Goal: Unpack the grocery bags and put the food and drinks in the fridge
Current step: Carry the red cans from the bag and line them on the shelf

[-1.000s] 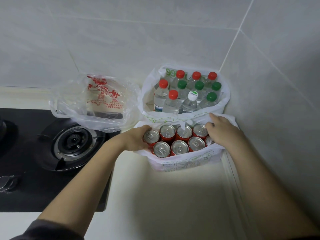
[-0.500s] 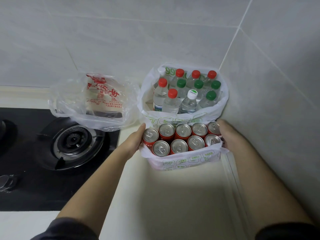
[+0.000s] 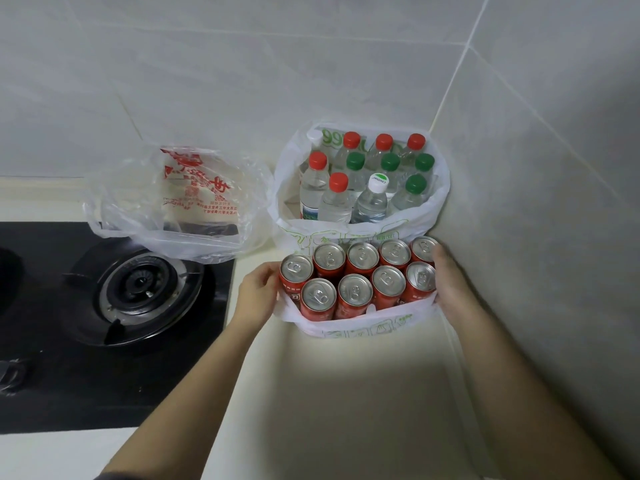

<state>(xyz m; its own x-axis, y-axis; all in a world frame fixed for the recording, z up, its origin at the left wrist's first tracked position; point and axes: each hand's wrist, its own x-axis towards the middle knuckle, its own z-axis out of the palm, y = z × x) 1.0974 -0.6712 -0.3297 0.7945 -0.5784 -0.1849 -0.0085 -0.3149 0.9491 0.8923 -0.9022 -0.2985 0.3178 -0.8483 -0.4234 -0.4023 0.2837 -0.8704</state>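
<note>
Soft, even light is spread. Dull glints are shown on the cans [image 3: 356, 258] between left hand [image 3: 256, 296] and right hand [image 3: 450, 285]; the counter [image 3: 346, 382] below them is brightened. Edges are bowed.

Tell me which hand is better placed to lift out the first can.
Left, probably. The left hand grips the white bag beside the end can, with open counter next to it; the right hand is wedged between the cans and the tiled wall.

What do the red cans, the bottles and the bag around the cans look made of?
Red cans: likely aluminium, bare silver tops with pull tabs, glossy red sides. Bottles: clear plastic, see-through walls, coloured screw caps. Bag around the cans: thin white plastic film, crumpled, green print.
</note>
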